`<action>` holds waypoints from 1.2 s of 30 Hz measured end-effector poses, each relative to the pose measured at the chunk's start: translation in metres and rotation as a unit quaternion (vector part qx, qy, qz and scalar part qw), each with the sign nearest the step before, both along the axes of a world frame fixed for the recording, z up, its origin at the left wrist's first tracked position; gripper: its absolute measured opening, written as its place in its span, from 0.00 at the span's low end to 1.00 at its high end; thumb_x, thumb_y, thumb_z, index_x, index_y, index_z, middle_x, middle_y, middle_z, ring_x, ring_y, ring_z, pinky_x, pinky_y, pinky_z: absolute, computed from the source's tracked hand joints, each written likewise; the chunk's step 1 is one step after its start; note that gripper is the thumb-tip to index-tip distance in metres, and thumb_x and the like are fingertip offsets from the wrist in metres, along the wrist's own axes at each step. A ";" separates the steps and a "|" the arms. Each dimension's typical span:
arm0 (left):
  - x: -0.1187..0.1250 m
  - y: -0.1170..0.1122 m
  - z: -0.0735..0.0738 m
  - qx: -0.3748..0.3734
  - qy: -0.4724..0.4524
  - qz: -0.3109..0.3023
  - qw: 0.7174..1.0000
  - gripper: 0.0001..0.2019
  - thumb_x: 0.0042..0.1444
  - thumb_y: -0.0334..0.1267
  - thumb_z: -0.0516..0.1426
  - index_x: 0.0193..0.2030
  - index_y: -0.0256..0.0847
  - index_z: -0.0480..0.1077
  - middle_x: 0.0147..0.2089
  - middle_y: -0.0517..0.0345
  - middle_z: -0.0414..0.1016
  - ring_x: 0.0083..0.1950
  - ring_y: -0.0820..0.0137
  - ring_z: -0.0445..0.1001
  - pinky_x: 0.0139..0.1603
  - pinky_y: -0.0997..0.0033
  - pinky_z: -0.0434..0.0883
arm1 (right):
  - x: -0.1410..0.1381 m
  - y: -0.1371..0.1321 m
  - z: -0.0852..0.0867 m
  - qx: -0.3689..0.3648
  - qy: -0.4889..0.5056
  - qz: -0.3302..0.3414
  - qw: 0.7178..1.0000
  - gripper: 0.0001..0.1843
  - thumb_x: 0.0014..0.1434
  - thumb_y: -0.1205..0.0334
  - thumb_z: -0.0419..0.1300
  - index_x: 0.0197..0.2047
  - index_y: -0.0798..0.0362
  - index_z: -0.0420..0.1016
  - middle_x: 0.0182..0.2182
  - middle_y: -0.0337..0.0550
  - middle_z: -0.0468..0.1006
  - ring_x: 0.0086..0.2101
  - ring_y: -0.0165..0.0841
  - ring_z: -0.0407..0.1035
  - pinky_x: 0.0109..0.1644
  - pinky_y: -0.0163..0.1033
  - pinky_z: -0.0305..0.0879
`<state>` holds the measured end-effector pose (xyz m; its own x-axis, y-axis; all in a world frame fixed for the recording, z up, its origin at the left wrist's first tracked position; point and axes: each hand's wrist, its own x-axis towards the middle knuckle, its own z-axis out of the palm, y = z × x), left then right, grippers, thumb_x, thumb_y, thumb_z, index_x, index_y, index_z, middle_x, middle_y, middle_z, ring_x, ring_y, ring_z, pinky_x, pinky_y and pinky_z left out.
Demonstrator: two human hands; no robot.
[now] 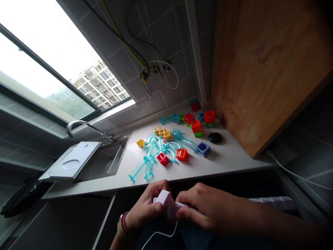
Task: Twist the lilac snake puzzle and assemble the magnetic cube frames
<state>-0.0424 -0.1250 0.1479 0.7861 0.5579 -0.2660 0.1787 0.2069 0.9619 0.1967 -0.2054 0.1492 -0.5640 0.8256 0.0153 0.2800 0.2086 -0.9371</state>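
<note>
Both hands are in front of the counter, low in the head view, around a snake puzzle of pale lilac and white wedge-shaped segments. My left hand pinches its raised, angled end between thumb and fingers. My right hand grips the stretch just to the right of that. A straight run of lilac segments shows beyond my right forearm; the part between is hidden by the arm. A white cord hangs below the hands. On my left wrist are a red band and a watch or bracelet.
On the white counter lie translucent teal track pieces, yellow frame blocks, red, orange and green cubes, a blue block and a black mouse. A sink with white boards is left; a wooden panel stands right.
</note>
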 end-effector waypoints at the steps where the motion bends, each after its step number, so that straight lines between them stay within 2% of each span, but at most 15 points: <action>1: 0.001 0.000 0.003 -0.002 0.021 -0.002 1.000 0.30 0.47 0.66 0.67 0.32 0.40 0.62 0.27 0.62 0.62 0.27 0.75 0.57 0.28 0.76 0.56 | -0.001 -0.001 0.000 0.006 -0.007 -0.001 1.000 0.20 0.73 0.49 0.53 0.46 0.52 0.81 0.38 0.44 0.85 0.35 0.34 0.77 0.35 0.34 0.61; 4: 0.004 -0.003 0.006 -0.029 0.066 0.005 0.997 0.29 0.53 0.66 0.63 0.27 0.41 0.61 0.23 0.63 0.60 0.22 0.77 0.57 0.24 0.76 0.54 | -0.004 -0.004 0.001 0.033 -0.033 0.000 0.999 0.16 0.72 0.51 0.55 0.47 0.50 0.81 0.40 0.44 0.86 0.38 0.37 0.80 0.37 0.36 0.62; 7: 0.004 -0.005 0.001 -0.084 0.122 -0.003 0.989 0.29 0.56 0.67 0.60 0.27 0.39 0.65 0.22 0.61 0.66 0.19 0.75 0.65 0.20 0.77 0.59 | -0.008 -0.007 0.001 0.064 -0.090 -0.010 0.994 0.15 0.71 0.50 0.58 0.47 0.50 0.82 0.39 0.45 0.87 0.39 0.40 0.81 0.37 0.37 0.62; 11: -0.002 -0.001 -0.005 -0.124 0.201 0.000 0.972 0.28 0.61 0.64 0.58 0.32 0.36 0.73 0.23 0.57 0.74 0.20 0.70 0.72 0.21 0.75 0.66 | -0.014 -0.008 -0.003 0.074 -0.139 -0.026 0.987 0.17 0.69 0.46 0.61 0.46 0.51 0.80 0.38 0.46 0.87 0.37 0.42 0.82 0.35 0.37 0.62; 14: -0.004 0.003 -0.004 -0.125 0.187 0.026 0.974 0.28 0.62 0.65 0.57 0.35 0.36 0.75 0.27 0.55 0.77 0.24 0.68 0.76 0.25 0.73 0.71 | -0.016 -0.005 -0.009 0.082 -0.150 -0.059 0.983 0.19 0.68 0.44 0.61 0.46 0.51 0.79 0.36 0.46 0.86 0.36 0.42 0.81 0.35 0.37 0.61; 16: -0.004 0.005 -0.003 -0.112 0.139 0.050 0.983 0.30 0.64 0.67 0.53 0.40 0.36 0.75 0.32 0.52 0.79 0.28 0.66 0.78 0.28 0.71 0.75 | -0.015 -0.001 -0.013 0.086 -0.140 -0.088 0.983 0.18 0.69 0.45 0.61 0.47 0.52 0.79 0.36 0.47 0.86 0.36 0.42 0.81 0.36 0.38 0.62; 18: -0.002 0.004 -0.002 -0.075 0.070 0.080 0.992 0.31 0.64 0.67 0.53 0.50 0.38 0.74 0.42 0.48 0.81 0.37 0.63 0.81 0.34 0.69 0.78 | -0.013 0.002 -0.016 0.070 -0.098 -0.115 0.986 0.18 0.69 0.47 0.61 0.48 0.53 0.79 0.38 0.48 0.86 0.37 0.41 0.80 0.38 0.38 0.63; 20: -0.001 0.000 -0.003 -0.026 -0.002 0.090 0.996 0.33 0.60 0.65 0.60 0.62 0.43 0.69 0.51 0.45 0.80 0.45 0.59 0.81 0.41 0.65 0.80 | -0.013 0.005 -0.017 0.044 -0.040 -0.136 0.989 0.17 0.68 0.48 0.62 0.49 0.53 0.79 0.39 0.48 0.86 0.37 0.39 0.79 0.38 0.37 0.64; 22: 0.001 -0.006 -0.004 0.027 -0.046 0.091 0.994 0.38 0.55 0.54 0.69 0.69 0.48 0.63 0.55 0.46 0.79 0.49 0.58 0.81 0.46 0.64 0.80 | -0.012 0.005 -0.016 0.030 0.004 -0.142 0.989 0.15 0.68 0.50 0.63 0.47 0.53 0.80 0.39 0.47 0.85 0.36 0.37 0.78 0.38 0.36 0.63; 24: 0.002 -0.010 -0.005 0.076 -0.064 0.106 0.989 0.37 0.54 0.42 0.72 0.68 0.50 0.64 0.53 0.50 0.80 0.49 0.62 0.82 0.47 0.69 0.79 | -0.011 0.005 -0.016 0.034 0.021 -0.133 0.990 0.13 0.68 0.53 0.63 0.47 0.54 0.80 0.39 0.46 0.85 0.37 0.36 0.77 0.40 0.36 0.63; 26: 0.002 -0.012 -0.005 0.114 -0.074 0.126 0.983 0.31 0.56 0.34 0.70 0.65 0.49 0.68 0.50 0.51 0.82 0.48 0.64 0.82 0.47 0.74 0.79 | -0.007 0.006 -0.015 0.045 0.020 -0.116 0.992 0.11 0.68 0.55 0.63 0.47 0.54 0.80 0.40 0.46 0.85 0.39 0.37 0.77 0.42 0.37 0.63; 28: 0.002 -0.010 -0.003 0.135 -0.089 0.136 0.977 0.28 0.56 0.33 0.70 0.62 0.47 0.70 0.50 0.50 0.83 0.47 0.64 0.84 0.45 0.74 0.80 | -0.002 0.008 -0.014 0.048 0.002 -0.092 0.995 0.11 0.67 0.55 0.63 0.45 0.54 0.80 0.39 0.46 0.84 0.38 0.36 0.76 0.41 0.36 0.62; 31: -0.001 -0.006 0.004 0.145 -0.085 0.152 0.974 0.26 0.56 0.33 0.70 0.61 0.45 0.71 0.52 0.48 0.84 0.49 0.60 0.84 0.47 0.71 0.81 | 0.006 0.011 -0.012 0.050 -0.036 -0.070 0.996 0.15 0.69 0.50 0.60 0.42 0.53 0.79 0.35 0.45 0.83 0.34 0.35 0.75 0.36 0.36 0.60; 34: -0.001 -0.006 0.009 0.128 -0.064 0.160 0.977 0.25 0.57 0.36 0.70 0.61 0.42 0.72 0.53 0.45 0.84 0.53 0.55 0.84 0.53 0.64 0.81 | 0.006 0.013 -0.011 0.072 -0.055 -0.079 0.993 0.17 0.72 0.49 0.55 0.42 0.52 0.76 0.35 0.44 0.82 0.34 0.35 0.75 0.37 0.36 0.60; 36: 0.001 -0.008 0.010 0.115 -0.046 0.182 0.975 0.24 0.59 0.38 0.69 0.60 0.40 0.73 0.54 0.42 0.84 0.54 0.53 0.83 0.54 0.61 0.82 | 0.001 0.012 -0.013 0.088 -0.066 -0.096 0.989 0.15 0.73 0.50 0.54 0.43 0.51 0.74 0.36 0.44 0.82 0.35 0.36 0.75 0.38 0.37 0.60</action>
